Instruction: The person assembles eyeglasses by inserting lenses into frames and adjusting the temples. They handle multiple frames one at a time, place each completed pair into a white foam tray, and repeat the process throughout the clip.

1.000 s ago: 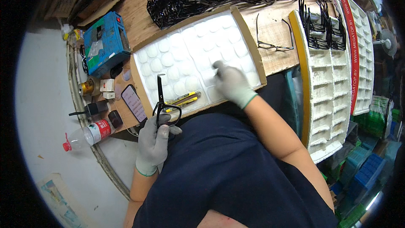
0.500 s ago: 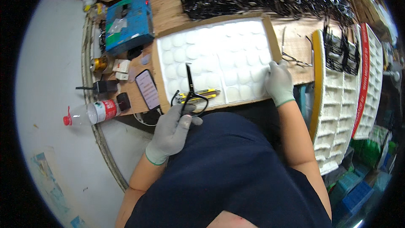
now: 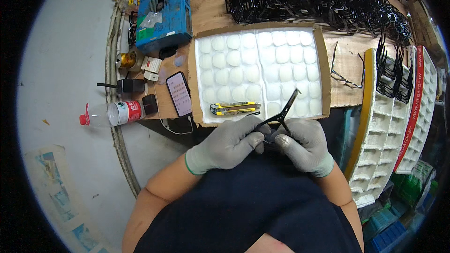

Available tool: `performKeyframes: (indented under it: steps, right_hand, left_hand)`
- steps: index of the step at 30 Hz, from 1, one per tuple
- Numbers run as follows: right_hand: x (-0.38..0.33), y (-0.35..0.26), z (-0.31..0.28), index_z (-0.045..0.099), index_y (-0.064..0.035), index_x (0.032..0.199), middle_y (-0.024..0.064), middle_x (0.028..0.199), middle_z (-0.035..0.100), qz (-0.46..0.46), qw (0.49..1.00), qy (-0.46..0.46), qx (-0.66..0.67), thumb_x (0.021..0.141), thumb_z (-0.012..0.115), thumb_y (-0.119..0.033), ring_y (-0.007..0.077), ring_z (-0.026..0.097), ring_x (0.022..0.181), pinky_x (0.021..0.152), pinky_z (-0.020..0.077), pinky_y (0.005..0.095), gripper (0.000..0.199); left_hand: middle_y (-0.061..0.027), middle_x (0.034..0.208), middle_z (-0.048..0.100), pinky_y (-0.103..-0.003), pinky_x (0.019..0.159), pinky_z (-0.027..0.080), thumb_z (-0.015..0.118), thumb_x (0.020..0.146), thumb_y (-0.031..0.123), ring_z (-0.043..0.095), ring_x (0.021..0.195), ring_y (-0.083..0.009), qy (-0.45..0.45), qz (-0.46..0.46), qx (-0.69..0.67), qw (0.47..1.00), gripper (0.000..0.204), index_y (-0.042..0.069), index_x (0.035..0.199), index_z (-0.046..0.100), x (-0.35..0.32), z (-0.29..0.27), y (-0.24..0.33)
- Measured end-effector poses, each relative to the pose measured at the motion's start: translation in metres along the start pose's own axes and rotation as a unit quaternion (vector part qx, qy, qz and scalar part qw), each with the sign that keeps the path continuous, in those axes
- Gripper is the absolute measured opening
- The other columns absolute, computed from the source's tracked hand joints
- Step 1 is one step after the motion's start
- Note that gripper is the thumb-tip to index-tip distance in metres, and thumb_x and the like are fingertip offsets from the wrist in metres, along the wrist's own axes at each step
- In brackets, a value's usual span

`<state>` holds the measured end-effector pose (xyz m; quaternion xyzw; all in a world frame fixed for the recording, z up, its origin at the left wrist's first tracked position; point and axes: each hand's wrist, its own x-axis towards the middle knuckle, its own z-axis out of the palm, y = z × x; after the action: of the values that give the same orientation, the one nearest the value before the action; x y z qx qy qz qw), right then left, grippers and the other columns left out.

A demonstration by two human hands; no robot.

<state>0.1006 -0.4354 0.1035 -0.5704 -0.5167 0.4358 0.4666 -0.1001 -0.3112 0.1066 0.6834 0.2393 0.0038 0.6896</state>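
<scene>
A black eyeglass frame (image 3: pixel 280 117) is held between my hands in front of my body, one temple pointing up and away. My left hand (image 3: pixel 224 144) is closed on its left side, thumb on top. My right hand (image 3: pixel 307 144) pinches its right side, thumb and fingers pressed together. The fingers cover much of the rims, so whether a lens is in them cannot be told. Just beyond lies a shallow cardboard box (image 3: pixel 323 68) lined in white, with rows of clear round lenses (image 3: pixel 233 58). Yellow utility knives (image 3: pixel 234 108) rest at its near left edge.
A long heap of black eyeglass frames (image 3: pixel 314 0) covers the far table. Another frame (image 3: pixel 346 78) lies right of the box. White compartment trays (image 3: pixel 375 131) stand at the right, some frames on top. Leftward are a phone (image 3: pixel 179 94), a blue machine (image 3: pixel 165 21) and a plastic bottle (image 3: pixel 112 114).
My right hand has left the box's right edge and come in to grip the eyeglass frame. My left hand has moved right with the frame, which is now tilted rightward.
</scene>
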Motion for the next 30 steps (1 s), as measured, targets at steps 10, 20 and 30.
performKeyframes:
  steps: [10, 20, 30]
  right_hand:
    - [0.0, 0.009, 0.002, 0.069, 0.0012, 0.093, 0.0204, 0.08, 0.066, 0.005, 0.998, -0.054, 0.03, 0.094, 0.066, -0.019, 0.0356, 0.064, 0.071, 0.067, 0.0503, 0.0411, 0.021]
    - [-0.007, 0.015, 0.017, 0.067, 0.0012, 0.091, 0.0209, 0.076, 0.065, -0.023, 0.995, -0.046, 0.081, 0.095, 0.063, -0.019, 0.0385, 0.066, 0.072, 0.068, 0.0516, 0.0446, 0.021]
    - [-0.025, 0.019, 0.016, 0.07, -0.0056, 0.085, 0.0135, 0.08, 0.068, -0.009, 0.99, 0.122, -0.066, 0.084, 0.079, -0.028, 0.0322, 0.068, 0.069, 0.063, 0.0537, 0.0406, 0.024]
  left_hand:
    - [-0.0153, 0.073, 0.068, -0.036, 0.059, 0.052, 0.068, 0.091, 0.014, 0.068, 0.062, -0.029, 0.105, 0.102, 0.252, 0.956, 0.024, -0.002, 0.109, 0.069, -0.003, 0.004, 0.024]
    - [-0.011, 0.065, 0.062, -0.039, 0.051, 0.047, 0.074, 0.083, 0.011, 0.06, 0.052, -0.0287, 0.154, 0.163, 0.412, 0.883, 0.019, 0.001, 0.099, 0.071, -0.019, 0.019, 0.027]
    - [-0.0125, 0.067, 0.066, -0.039, 0.052, 0.049, 0.074, 0.085, 0.014, 0.067, 0.057, -0.0285, 0.098, 0.089, 0.391, 0.911, 0.019, 0.002, 0.099, 0.072, 0.0, 0.02, 0.04]
